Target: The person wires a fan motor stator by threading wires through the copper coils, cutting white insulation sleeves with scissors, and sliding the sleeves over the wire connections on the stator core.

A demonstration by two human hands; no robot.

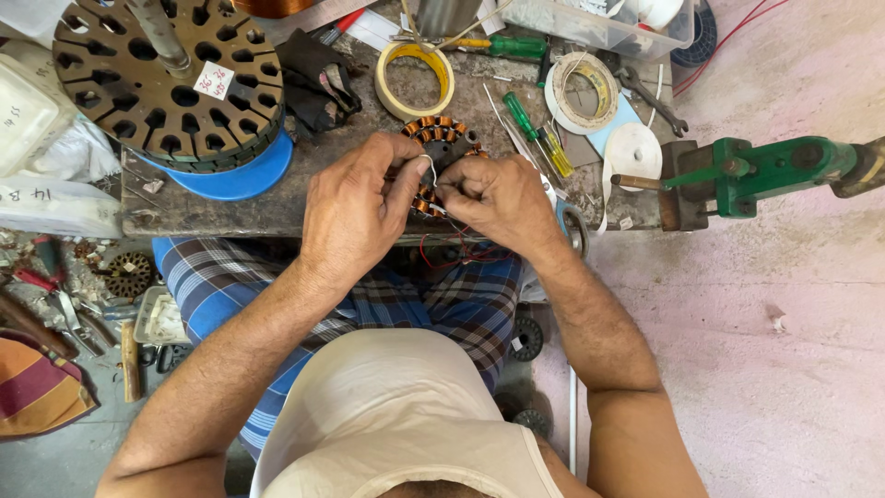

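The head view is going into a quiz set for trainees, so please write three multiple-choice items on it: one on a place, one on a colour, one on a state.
1. Where is the copper-wound stator?
A. On the floor
B. At the workbench edge, between both hands
C. On the blue disc

2. What colour is the hand-cranked tool at the right?
A. Green
B. Red
C. Yellow

3. What is the left hand doing?
A. Resting flat on the bench
B. Holding a screwdriver
C. Pinching a thin white strand at the stator

Answers:
1 B, the left hand and right hand close around it there.
2 A, its body is painted green.
3 C, thumb and forefinger meet on the strand.
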